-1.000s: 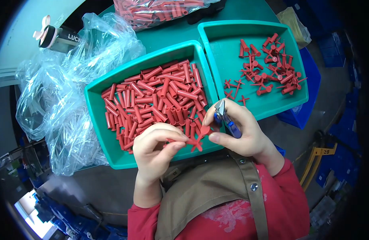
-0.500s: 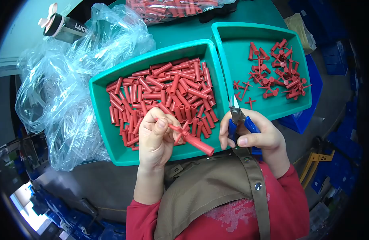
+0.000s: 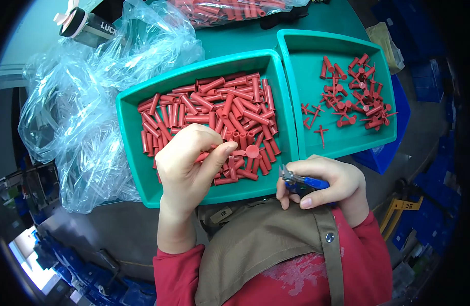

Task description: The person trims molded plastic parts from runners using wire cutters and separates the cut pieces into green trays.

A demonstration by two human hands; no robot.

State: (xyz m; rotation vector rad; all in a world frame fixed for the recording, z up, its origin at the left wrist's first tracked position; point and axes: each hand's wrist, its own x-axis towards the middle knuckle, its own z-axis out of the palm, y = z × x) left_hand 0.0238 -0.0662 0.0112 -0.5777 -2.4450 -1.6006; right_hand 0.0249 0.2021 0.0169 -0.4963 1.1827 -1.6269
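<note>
My left hand is closed in a pinch above the left bin. From its fingertips a red plastic part sticks out, its round flat end turned up toward me; its other end is hidden by the fingers. My right hand is wrapped round blue-handled nippers, whose small metal jaws point left, apart from the red part. Under the left hand, a green bin holds many red plastic tubes with flared ends.
A second green bin on the right holds a loose pile of red pieces, some cross-shaped. Crumpled clear plastic bags and a drink bottle lie to the left. A bag of red tubes lies at the back.
My left hand has turned over, so the red part now points its round end up instead of toward my body. The nippers in my right hand have tipped from upright to leftward and lower.
</note>
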